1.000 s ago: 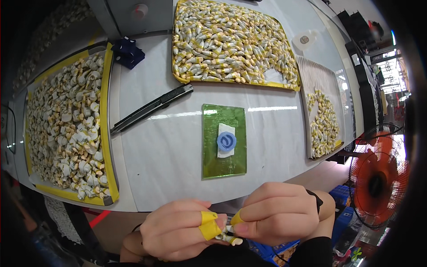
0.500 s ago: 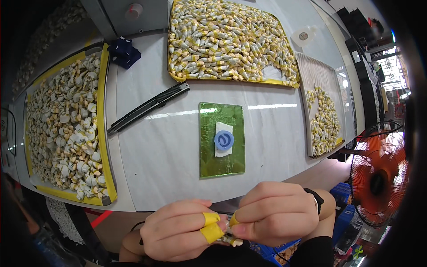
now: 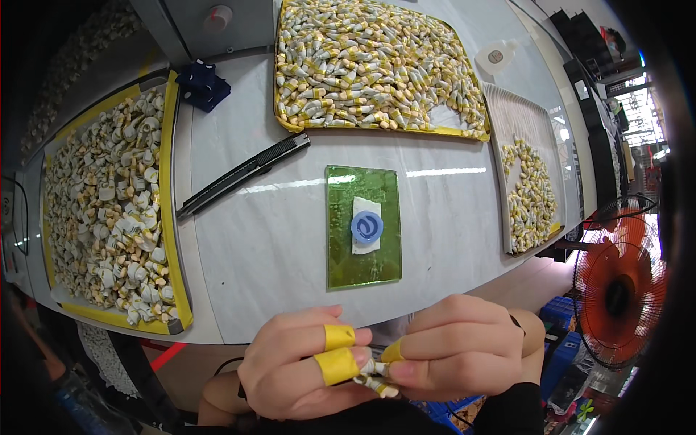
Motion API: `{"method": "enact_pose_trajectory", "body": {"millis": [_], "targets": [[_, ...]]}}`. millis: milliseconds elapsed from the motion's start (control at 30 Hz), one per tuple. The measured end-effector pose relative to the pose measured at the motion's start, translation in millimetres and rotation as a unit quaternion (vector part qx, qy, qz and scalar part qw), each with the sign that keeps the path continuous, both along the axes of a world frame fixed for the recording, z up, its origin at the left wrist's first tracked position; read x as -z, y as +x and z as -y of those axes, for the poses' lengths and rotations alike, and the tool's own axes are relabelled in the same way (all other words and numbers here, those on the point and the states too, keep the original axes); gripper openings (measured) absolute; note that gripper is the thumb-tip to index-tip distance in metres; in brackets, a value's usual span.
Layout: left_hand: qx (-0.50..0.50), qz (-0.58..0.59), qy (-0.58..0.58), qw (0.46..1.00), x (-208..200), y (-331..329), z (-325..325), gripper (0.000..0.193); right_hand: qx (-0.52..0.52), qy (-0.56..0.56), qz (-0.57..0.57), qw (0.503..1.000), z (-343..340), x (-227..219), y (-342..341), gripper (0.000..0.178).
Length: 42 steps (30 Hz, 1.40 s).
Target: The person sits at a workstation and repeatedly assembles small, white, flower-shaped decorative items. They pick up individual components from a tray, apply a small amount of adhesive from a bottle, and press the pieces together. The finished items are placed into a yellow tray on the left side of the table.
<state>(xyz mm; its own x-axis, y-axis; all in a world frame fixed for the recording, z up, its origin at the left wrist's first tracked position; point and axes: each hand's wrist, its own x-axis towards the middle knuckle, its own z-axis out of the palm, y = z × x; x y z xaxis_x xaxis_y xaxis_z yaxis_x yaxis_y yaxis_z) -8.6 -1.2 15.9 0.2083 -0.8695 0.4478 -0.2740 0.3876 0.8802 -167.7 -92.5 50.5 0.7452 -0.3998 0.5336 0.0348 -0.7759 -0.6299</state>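
Observation:
Near the lower edge my two hands meet in front of my body. Yellow tape wraps two fingers of my left hand (image 3: 312, 366), and its closed fingers grip small white pieces with yellow bands (image 3: 378, 386) and peach tips. Against them press the thumb and forefinger of my right hand (image 3: 457, 348), pinching a small white piece (image 3: 372, 367); its far end is hidden by the fingers. Yellow tape shows on the right forefinger too. Beyond the hands, a green glass plate (image 3: 362, 272) carries a white pad (image 3: 366, 205) and a round blue silicone mould (image 3: 367, 228).
At the back a large tray (image 3: 391, 129) is heaped with white-and-yellow pieces. A paler tray (image 3: 507, 109) with fewer stands to its right, near a white bottle (image 3: 495, 56). On the left are another full tray (image 3: 174, 217), a black utility knife (image 3: 243, 176) and dark blue cloth (image 3: 204, 85). An orange fan (image 3: 620, 290) stands right.
My left hand has shifted slightly right and turned, so its taped fingers and the pieces show more. My right hand stays close, still pinching.

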Motion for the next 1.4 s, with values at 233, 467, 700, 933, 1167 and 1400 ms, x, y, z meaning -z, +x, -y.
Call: {"method": "enact_pose_trajectory", "body": {"millis": [233, 467, 700, 933, 1167, 1400], "targets": [[0.189, -0.190, 0.118, 0.956, 3.8, 14.1, 1.4, 0.035, -0.070, 0.217, -0.025, 0.973, 11.6, -2.4, -5.8, 0.019], [0.277, -0.430, 0.192, 0.837, 14.9, 14.7, -4.2, 0.031, -0.127, 0.290, -0.048, 0.947, 23.0, -1.0, -2.2, 0.013], [0.254, -0.433, 0.226, 0.835, 12.3, 11.5, -6.7, 0.027, -0.172, 0.328, -0.074, 0.926, 22.8, 0.1, -1.1, 0.011], [0.256, -0.363, 0.216, 0.869, 11.7, 12.6, -6.9, 0.025, -0.188, 0.267, -0.059, 0.943, 25.2, 5.2, 2.2, 0.013], [0.259, -0.082, 0.158, 0.949, -24.3, 55.5, -7.1, 0.025, -0.127, 0.218, -0.080, 0.964, 8.7, -0.2, -9.7, 0.023], [-0.120, 0.447, 0.186, 0.867, -94.0, 170.8, -12.8, 0.027, 0.063, 0.219, -0.071, 0.971, 1.5, -0.2, -46.9, 0.024]]}}
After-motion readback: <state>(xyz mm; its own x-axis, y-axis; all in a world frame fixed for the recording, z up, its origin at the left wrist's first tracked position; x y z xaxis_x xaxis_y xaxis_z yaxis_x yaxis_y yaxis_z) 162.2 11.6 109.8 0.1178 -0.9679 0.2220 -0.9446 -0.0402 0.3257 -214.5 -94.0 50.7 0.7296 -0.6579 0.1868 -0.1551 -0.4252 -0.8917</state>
